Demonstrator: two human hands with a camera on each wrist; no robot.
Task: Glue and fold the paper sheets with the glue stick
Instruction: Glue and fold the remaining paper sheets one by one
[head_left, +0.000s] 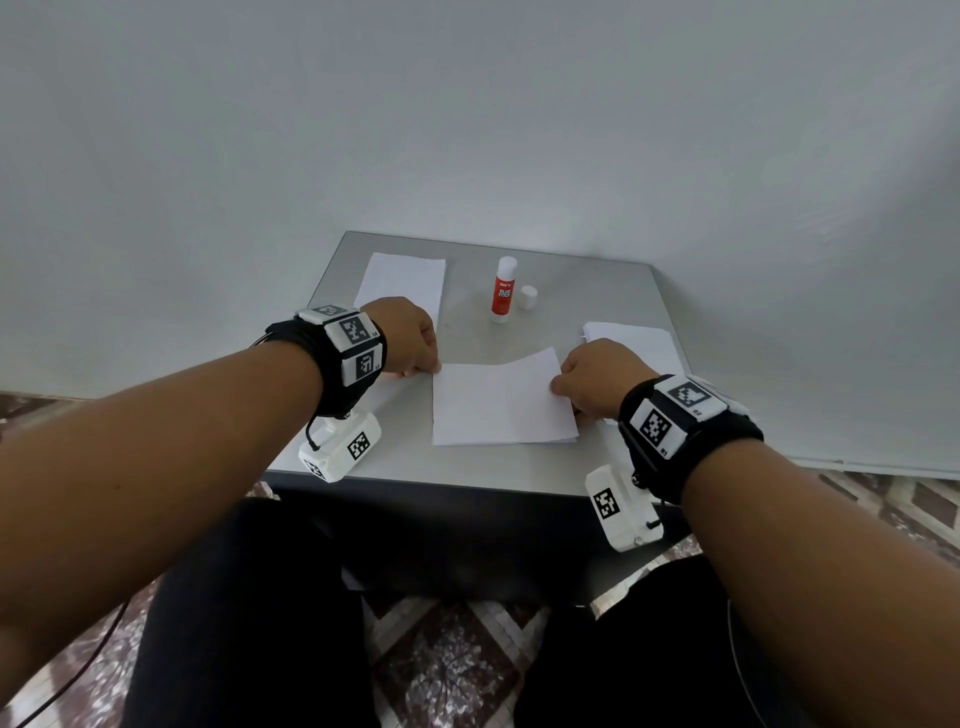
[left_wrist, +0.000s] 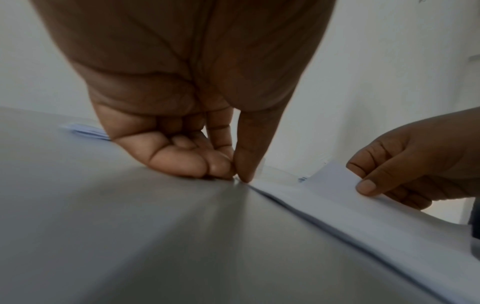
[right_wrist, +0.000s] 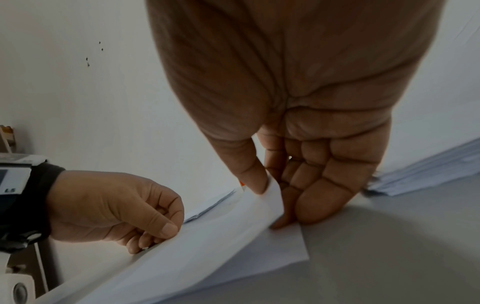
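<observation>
Two hands on one sheet: left hand (head_left: 410, 335) pinches the far-left corner of the folded paper sheet (head_left: 501, 402), thumb and curled fingers closed on it at the table; right hand (head_left: 595, 376) pinches the far-right corner, thumb on top, flap lifted a bit there. The sheet lies centre-front on the grey table (head_left: 613, 467), top layer not yet flat. Risks, judging from this: corners may land off the lower edge, giving a skewed crease; the raised right side could trap a bubble or wrinkle if pressed from the middle; any glue underneath may grab early and lock a misalignment; uneven pull could tear a corner. Glue stick (head_left: 503, 291) stands uncapped behind the sheet, its cap (head_left: 528, 298) just beside it, and a careless forearm could tip it. Paper stack (head_left: 405, 280) far left, another stack (head_left: 631, 340) right, partly behind the right hand. Plain pale wall behind, patterned tile floor below, person's dark trousers under the table edge.
</observation>
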